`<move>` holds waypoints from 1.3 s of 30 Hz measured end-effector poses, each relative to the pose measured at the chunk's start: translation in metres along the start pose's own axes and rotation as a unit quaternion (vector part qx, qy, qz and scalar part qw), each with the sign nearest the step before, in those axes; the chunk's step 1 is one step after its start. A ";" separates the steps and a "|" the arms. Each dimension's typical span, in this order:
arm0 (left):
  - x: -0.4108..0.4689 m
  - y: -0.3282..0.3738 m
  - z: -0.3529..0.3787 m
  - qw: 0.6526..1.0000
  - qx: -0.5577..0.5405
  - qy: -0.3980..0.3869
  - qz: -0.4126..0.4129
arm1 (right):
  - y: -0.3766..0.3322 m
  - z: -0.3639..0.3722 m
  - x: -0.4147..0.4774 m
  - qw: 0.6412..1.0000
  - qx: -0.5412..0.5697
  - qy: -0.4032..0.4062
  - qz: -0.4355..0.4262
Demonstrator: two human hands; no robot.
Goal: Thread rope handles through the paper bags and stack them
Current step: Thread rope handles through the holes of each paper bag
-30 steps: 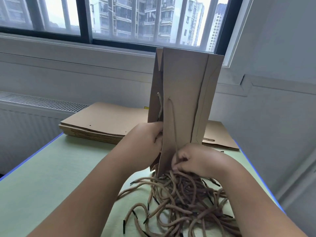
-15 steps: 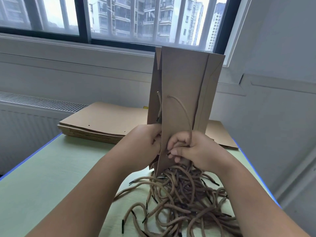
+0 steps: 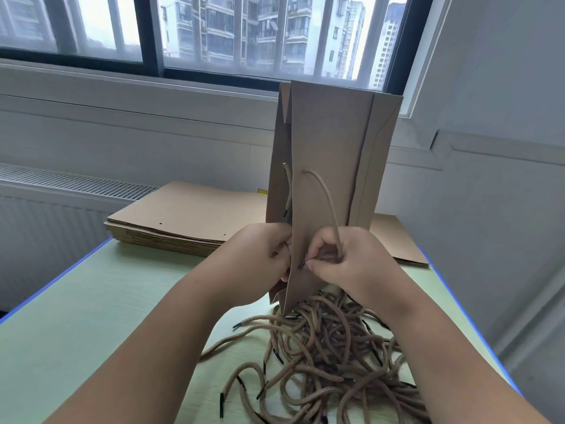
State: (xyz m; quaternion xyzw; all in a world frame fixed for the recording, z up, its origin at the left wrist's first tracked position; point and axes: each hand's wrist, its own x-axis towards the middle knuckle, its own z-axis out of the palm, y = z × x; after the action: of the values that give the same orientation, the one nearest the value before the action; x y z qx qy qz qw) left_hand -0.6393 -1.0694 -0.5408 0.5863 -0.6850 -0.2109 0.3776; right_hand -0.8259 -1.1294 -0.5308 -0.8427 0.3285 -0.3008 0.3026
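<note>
pinching rope handle (image 3: 329, 204) tip against paper bag (image 3: 331, 139), right hand (image 3: 356, 266), left hand (image 3: 256, 264) gripping bag edge

One upright bag (image 3: 330, 148); two flat bag stacks (image 3: 183, 215) (image 3: 397, 243); one rope pile (image 3: 330, 356).

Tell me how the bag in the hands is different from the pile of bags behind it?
The held bag stands upright, gripped by the left hand and right hand; the pile of bags lies flat on the table. The held bag has a rope handle through it; the pile's top bag shows only empty holes. The held bag is one; the pile has many. Both are plain brown paper.
</note>
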 end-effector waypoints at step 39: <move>0.001 -0.003 0.001 1.000 -0.019 0.007 0.003 | 0.002 0.010 0.000 0.996 0.047 0.074 -0.028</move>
State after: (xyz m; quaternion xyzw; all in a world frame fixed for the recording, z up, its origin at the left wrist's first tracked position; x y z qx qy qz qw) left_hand -0.6382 -1.0712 -0.5436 0.5783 -0.6801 -0.2183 0.3942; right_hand -0.8191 -1.1277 -0.5385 -0.8117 0.3123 -0.3858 0.3080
